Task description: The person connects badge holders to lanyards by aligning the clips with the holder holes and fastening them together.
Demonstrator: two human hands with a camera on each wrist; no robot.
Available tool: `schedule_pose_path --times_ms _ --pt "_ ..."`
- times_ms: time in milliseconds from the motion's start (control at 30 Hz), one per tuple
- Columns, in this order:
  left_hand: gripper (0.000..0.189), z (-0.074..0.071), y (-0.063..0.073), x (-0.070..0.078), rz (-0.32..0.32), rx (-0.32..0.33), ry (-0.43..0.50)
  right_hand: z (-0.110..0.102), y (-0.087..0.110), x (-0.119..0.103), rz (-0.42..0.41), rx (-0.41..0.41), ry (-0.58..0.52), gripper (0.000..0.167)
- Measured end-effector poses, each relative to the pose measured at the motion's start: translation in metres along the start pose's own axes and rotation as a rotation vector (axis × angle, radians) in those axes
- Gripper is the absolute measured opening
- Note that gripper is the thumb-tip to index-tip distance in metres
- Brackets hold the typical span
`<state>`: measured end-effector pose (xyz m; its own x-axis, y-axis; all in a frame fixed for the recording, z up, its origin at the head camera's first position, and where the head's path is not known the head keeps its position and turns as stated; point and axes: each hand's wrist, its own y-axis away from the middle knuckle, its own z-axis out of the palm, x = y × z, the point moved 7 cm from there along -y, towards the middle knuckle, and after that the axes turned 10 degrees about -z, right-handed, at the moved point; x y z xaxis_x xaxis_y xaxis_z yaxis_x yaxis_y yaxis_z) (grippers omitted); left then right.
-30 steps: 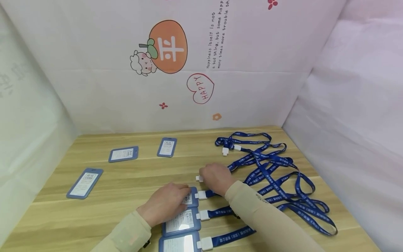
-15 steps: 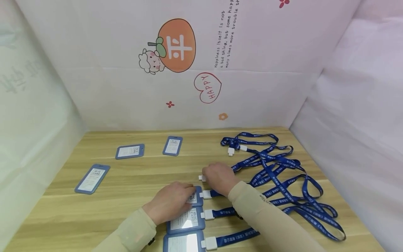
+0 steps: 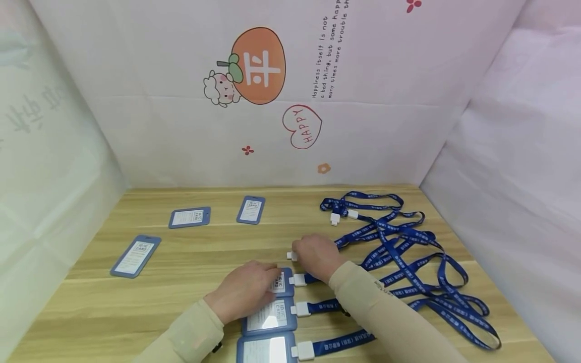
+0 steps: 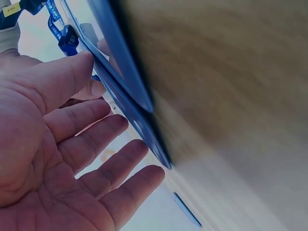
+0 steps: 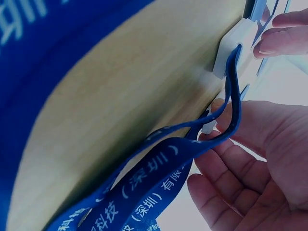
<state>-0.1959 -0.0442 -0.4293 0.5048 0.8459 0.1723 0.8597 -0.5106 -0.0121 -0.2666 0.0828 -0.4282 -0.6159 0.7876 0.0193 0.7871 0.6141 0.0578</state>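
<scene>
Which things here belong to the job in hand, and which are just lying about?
Job, apparently:
white clip, in the right hand
three clipped card holders, two partly hidden by the left hand
blue lanyards
three loose card holders, probably awaiting clips

Only surroundings:
wooden table
printed backdrop

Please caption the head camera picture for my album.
Left hand over blue card holders, right hand pinching a white lanyard clip.

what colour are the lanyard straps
Blue, with white lettering; the lanyard straps show best in the right wrist view.
</scene>
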Motion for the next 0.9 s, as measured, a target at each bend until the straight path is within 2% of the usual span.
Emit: schedule_pose_path --times_ms 200,333,600,900 --pt "0.048 -0.005 0.004 -0.010 -0.047 0.006 0.005 0.002 0.000 0.003 0.023 -0.017 -0.022 0.009" --pt "0.050 -0.010 0.007 -0.023 -0.100 0.020 0.024 0.002 0.002 0.005 0.036 -0.022 -0.035 0.010" --pt "0.054 -0.022 0.021 -0.067 -0.235 0.065 0.040 0.002 0.003 0.004 0.014 0.009 -0.028 0.009" --pt "0.063 -0.035 0.043 -0.120 -0.373 0.117 0.001 0.002 0.002 0.000 -0.003 0.022 -0.012 0.008"
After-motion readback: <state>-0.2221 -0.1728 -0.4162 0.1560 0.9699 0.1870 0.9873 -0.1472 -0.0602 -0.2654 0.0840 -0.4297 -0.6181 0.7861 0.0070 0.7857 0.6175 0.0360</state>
